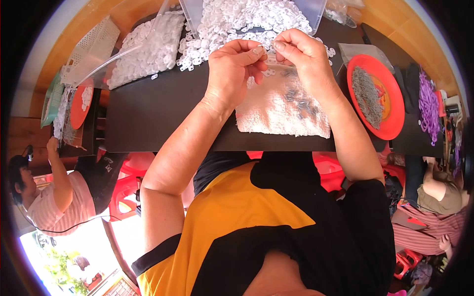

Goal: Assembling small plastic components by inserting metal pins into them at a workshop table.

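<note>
My left hand (236, 64) and my right hand (302, 55) meet above a white towel (276, 111) on a dark table (158, 113). Both pinch a small pale part between thumb and fingertips; the part itself is tiny and mostly hidden. Several small grey metal pieces (300, 101) lie scattered on the towel under my right hand. Just beyond my hands spreads a heap of small white plastic rings (237, 22).
A red plate (390, 106) with grey metal pieces sits at the right, purple strips (428, 106) beyond it. A clear bag of white rings (148, 49) and a white basket (94, 47) lie at the left. Other people sit at the left (54, 197) and right (437, 197).
</note>
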Action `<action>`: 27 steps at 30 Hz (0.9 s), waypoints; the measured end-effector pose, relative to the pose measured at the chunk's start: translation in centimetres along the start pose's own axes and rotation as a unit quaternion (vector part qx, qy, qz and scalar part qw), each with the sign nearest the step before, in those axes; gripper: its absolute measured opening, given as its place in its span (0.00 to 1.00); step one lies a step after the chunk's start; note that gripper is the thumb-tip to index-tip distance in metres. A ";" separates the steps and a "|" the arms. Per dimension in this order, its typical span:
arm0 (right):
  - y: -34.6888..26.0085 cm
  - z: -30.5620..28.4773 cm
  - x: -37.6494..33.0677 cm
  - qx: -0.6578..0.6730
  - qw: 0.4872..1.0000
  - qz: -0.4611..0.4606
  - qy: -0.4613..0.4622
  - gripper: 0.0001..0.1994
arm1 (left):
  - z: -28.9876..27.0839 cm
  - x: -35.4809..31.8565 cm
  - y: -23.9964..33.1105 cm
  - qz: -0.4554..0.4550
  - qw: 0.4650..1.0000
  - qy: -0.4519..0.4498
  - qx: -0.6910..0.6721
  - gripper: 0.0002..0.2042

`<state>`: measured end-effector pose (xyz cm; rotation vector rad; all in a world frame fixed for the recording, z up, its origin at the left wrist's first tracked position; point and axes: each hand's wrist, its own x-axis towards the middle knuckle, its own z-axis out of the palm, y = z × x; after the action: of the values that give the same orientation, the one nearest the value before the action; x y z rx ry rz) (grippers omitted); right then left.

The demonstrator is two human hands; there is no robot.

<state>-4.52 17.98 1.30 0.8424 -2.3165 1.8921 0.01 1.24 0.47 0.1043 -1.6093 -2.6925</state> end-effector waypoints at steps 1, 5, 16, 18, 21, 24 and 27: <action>0.1 0.0 0.0 -0.002 1.000 0.004 -0.002 0.04 | -0.1 0.0 -0.1 -0.001 1.000 0.002 0.001 0.06; 0.2 0.2 -0.2 -0.037 0.999 -0.021 -0.026 0.04 | 0.0 -0.2 -0.2 -0.002 1.000 0.001 -0.001 0.06; 0.4 0.7 -0.1 -0.096 0.992 -0.082 -0.024 0.02 | 0.5 -0.6 -0.5 0.009 0.998 0.042 0.054 0.05; 0.6 0.9 -0.2 -0.131 0.984 -0.117 -0.020 0.01 | 0.5 -0.7 -0.7 0.011 0.997 0.050 0.056 0.05; 0.0 1.3 -0.6 -0.095 0.991 -0.091 -0.036 0.01 | 0.7 -1.2 -0.8 0.018 0.997 0.059 0.043 0.05; 0.5 1.4 -0.1 -0.065 0.993 -0.091 -0.035 0.01 | 0.8 -1.2 -0.4 0.043 0.997 0.061 0.030 0.03; 0.6 1.5 -0.2 -0.054 0.995 -0.088 -0.019 0.00 | 0.5 -0.8 -0.6 0.049 0.998 0.047 -0.005 0.03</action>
<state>-4.15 16.76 0.35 1.0394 -2.2568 1.6807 0.77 2.01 0.26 0.1449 -1.5332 -2.5823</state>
